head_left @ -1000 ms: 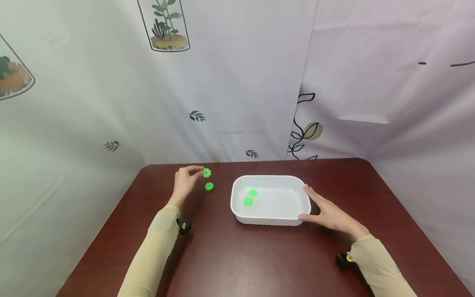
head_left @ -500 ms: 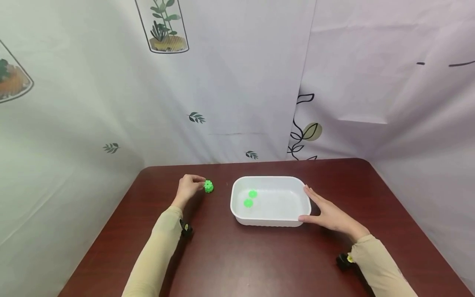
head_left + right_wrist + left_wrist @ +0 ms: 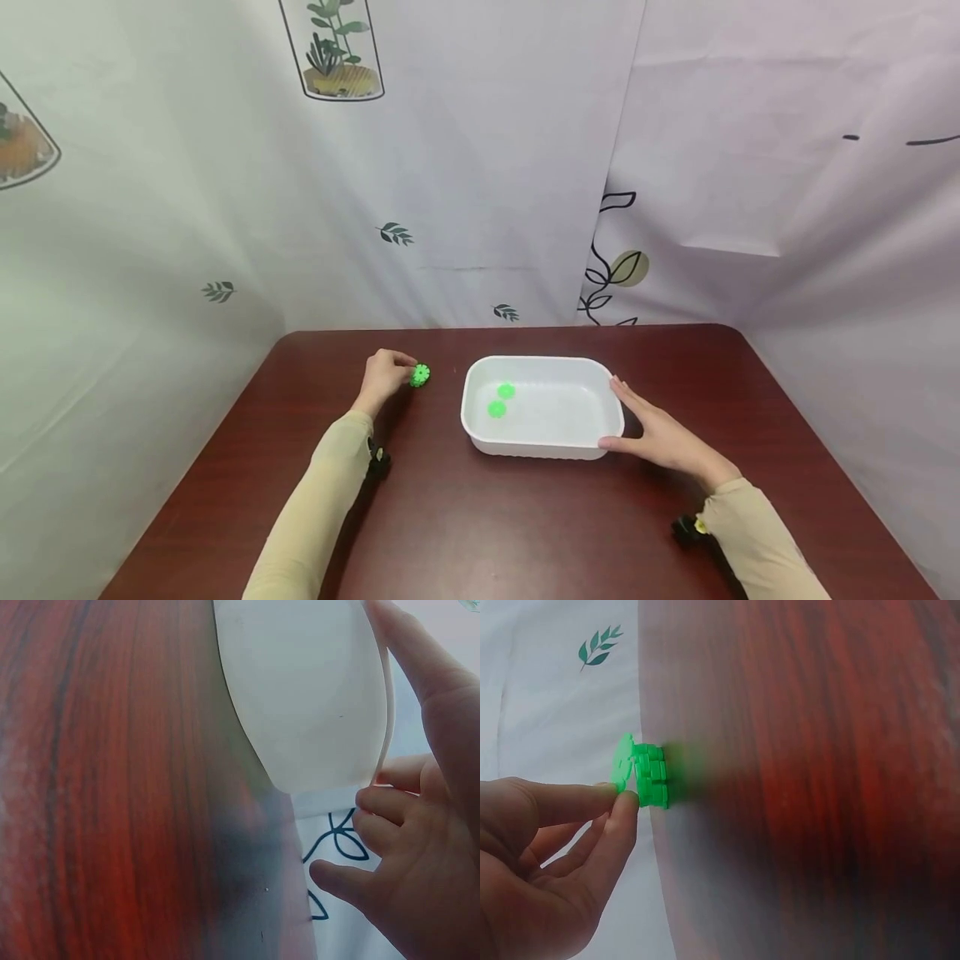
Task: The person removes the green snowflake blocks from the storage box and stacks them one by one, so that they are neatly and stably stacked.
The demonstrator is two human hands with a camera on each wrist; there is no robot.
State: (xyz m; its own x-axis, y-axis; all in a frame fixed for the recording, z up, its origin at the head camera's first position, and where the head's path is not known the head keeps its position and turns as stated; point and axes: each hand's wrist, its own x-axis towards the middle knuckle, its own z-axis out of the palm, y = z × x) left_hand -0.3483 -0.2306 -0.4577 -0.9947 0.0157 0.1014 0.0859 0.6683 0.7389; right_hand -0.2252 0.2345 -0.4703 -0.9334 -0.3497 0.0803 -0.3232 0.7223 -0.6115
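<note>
Here, pinches a green notched disc (image 3: pixel 622 761) between the thumb and fingertips of the left hand (image 3: pixel 384 377), tilted, at the top of a small stack of green pieces (image 3: pixel 652 776); cannot tell whether touching it. Has that stack on the table (image 3: pixel 450 517), near the far edge, toward the far left corner. Rests the right hand (image 3: pixel 663 435) against a white tub (image 3: pixel 536 450), with fingers mostly straight and spread, thumb at the tub's near right corner, fingertips on the rim by its far right corner. Has the tub near the table's far edge too, to the right of the stack and apart from it. Shows two green discs (image 3: pixel 506 390) lying flat inside, near the tub's left end, just beside each other. Wears pale sleeves (image 3: pixel 311 492) and, at each wrist, a black device (image 3: pixel 379 461). Beyond the table's far edge, shows a pale cloth (image 3: pixel 480 167) printed with leaves and potted plants.
</note>
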